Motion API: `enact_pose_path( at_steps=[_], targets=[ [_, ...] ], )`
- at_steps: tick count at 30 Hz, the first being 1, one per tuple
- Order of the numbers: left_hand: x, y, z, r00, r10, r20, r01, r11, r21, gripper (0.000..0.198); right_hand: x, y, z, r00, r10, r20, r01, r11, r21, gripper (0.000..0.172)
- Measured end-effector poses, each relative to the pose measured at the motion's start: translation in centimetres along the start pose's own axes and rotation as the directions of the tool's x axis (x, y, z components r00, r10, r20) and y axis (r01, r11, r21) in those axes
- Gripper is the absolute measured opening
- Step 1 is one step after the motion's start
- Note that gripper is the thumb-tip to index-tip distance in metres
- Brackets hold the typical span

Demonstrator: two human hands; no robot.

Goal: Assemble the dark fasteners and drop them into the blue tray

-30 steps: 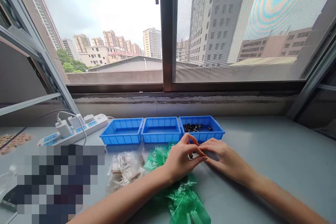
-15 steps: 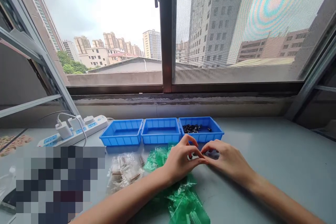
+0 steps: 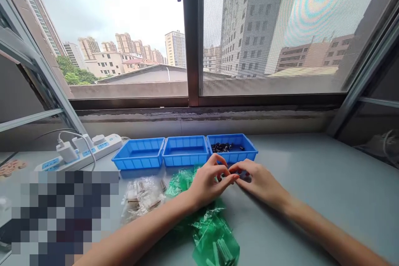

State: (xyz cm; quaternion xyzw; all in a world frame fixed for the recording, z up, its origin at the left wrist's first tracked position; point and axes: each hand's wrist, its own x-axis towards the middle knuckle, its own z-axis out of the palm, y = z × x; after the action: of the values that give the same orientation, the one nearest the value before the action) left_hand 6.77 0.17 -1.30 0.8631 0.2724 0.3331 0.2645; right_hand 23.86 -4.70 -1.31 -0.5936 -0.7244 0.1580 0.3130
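My left hand point(image 3: 209, 179) and my right hand point(image 3: 262, 182) meet fingertip to fingertip above the table, just in front of the right blue tray point(image 3: 233, 158). Both are closed in a pinch. A small dark bit shows beneath the left fingers, and something greyish and see-through shows inside the curve of the right hand; neither is clear enough to name. Small black pieces point(image 3: 222, 147) lie in that right tray. Under my left hand and forearm are green plastic bags point(image 3: 216, 237) with pale strips inside. Clear bags point(image 3: 141, 195) of small metal-looking pieces lie to the left.
Two more blue trays, a middle one point(image 3: 186, 161) and a left one point(image 3: 137, 163), stand in line with nothing visible inside. A white power strip point(image 3: 107, 145) with plugs and a cable lies at the back left. A window and metal frames border the table.
The whole view has shifted slightly, so everything sits a little further left and higher. My hands keep their pinch close together, with only small finger movements.
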Motion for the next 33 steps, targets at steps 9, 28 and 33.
enact_pose_path(
  at_steps=[9, 28, 33],
  targets=[
    [-0.1, -0.1, 0.1, 0.999, 0.006, -0.032, -0.007, 0.999, -0.032, 0.026, 0.0, -0.1, 0.3, 0.993, -0.101, 0.056, 0.098, 0.994, 0.051, 0.023],
    [0.1, 0.5, -0.1, 0.998, -0.055, -0.006, 0.055, 0.998, -0.027, 0.037, 0.6, -0.1, -0.1, 0.992, 0.097, -0.082, -0.065, 0.945, 0.322, 0.031],
    [0.4, 0.4, -0.1, 0.999, -0.043, -0.022, 0.043, 0.999, -0.033, 0.036, 1.0, -0.9, -0.9, 0.938, 0.347, -0.005, -0.248, 0.682, 0.688, 0.044]
  ],
)
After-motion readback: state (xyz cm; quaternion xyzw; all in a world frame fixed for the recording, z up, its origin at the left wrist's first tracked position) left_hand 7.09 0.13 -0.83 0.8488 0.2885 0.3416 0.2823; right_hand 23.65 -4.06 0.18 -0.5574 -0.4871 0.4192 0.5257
